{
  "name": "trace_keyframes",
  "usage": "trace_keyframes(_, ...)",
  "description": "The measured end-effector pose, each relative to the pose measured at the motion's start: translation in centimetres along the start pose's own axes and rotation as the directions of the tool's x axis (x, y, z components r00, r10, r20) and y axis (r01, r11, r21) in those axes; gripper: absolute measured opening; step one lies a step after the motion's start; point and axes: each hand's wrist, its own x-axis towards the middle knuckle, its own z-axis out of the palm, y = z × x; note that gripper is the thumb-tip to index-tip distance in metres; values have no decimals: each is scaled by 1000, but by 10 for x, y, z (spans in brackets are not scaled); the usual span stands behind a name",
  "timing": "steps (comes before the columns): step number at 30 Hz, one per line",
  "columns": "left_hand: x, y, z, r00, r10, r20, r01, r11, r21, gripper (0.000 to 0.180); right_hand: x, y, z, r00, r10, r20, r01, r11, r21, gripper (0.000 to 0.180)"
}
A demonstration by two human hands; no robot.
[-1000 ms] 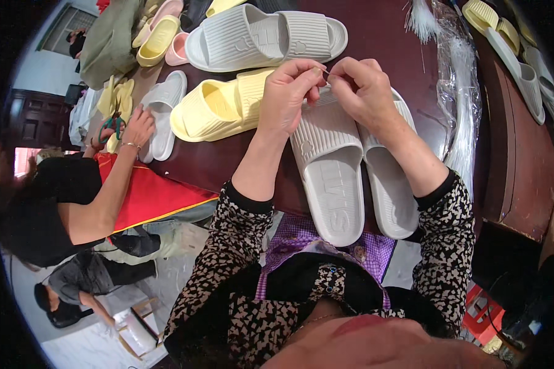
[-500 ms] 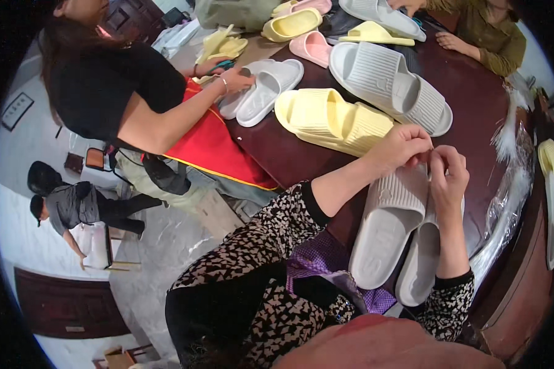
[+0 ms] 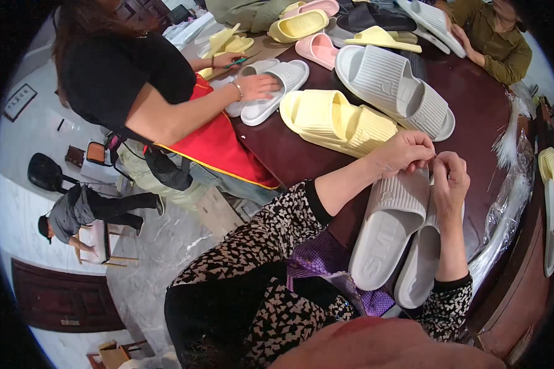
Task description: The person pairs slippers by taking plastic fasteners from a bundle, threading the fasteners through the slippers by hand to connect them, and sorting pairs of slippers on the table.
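Right in front of me, a pair of grey slide slippers lies side by side on the dark red table (image 3: pixel 477 132): the left slipper (image 3: pixel 383 237) and the partly covered right slipper (image 3: pixel 417 267). Above their toe ends my left hand (image 3: pixel 406 152) and my right hand (image 3: pixel 450 178) meet, thumbs and fingertips pinched close together. Whatever lies between the fingertips is too small to make out. Just beyond my left hand is a pair of yellow slippers (image 3: pixel 335 120), with larger grey slippers (image 3: pixel 394 86) farther back.
At the left, a co-worker's hand (image 3: pixel 258 87) rests on light grey slippers (image 3: pixel 280 98); their other hand holds scissors (image 3: pixel 237 61). Another person at the far right handles grey slippers (image 3: pixel 434 24). Clear plastic and thin white strands (image 3: pixel 508 144) lie along the right edge.
My hands stay pinched over the slippers, barely moving. The left co-worker's hand has flattened onto the light grey slippers. The far person has raised a grey pair off the table.
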Motion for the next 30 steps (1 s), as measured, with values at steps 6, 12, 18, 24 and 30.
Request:
trace_keyframes(6,0,0,-3,999,-51,15,51,999,-18,6,1,-7,-3,999,-27,29,27,1000,-10,3)
trace_keyframes(12,-1,1,-9,997,-47,60,50,997,-66,6,0,-10,0,998,44,47,-47,997,53,4)
trace_keyframes(18,1,-2,-9,993,-67,100,79,990,-115,6,1,-12,-3,996,64,59,-68,994,80,3)
trace_keyframes(24,1,-2,-8,995,-69,78,72,996,-46,5,4,-13,-2,993,96,70,-104,987,121,3)
trace_keyframes(30,6,-3,-6,999,49,14,-50,996,77,6,6,-10,5,991,132,-3,-131,987,94,3)
